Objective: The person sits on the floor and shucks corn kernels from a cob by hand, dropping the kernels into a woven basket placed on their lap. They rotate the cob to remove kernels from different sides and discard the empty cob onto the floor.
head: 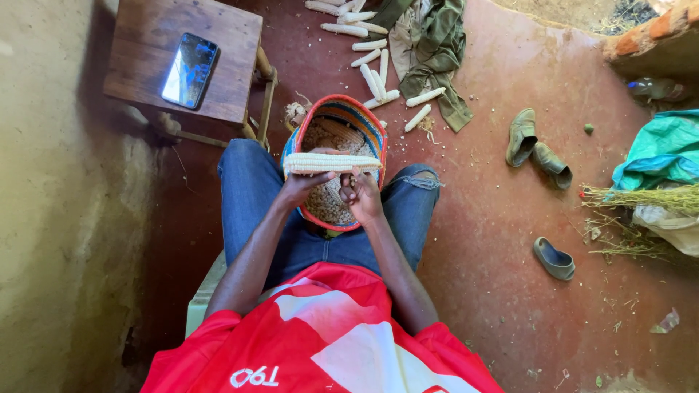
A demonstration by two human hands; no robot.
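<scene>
left hand [300, 183] fingers curled, gripping | right hand [362, 195] fingers bent (thumb side up) | both forearms angled inward, hands close together

A basket [336, 164] sat between the person's knees, with a corn cob [331, 162] held across it by both hands. A phone [189, 70] lay on the stool [218, 80] to the left. More cobs [371, 76] lay on the floor [495, 240] beyond the basket, shoes [535, 149] to the right.
</scene>
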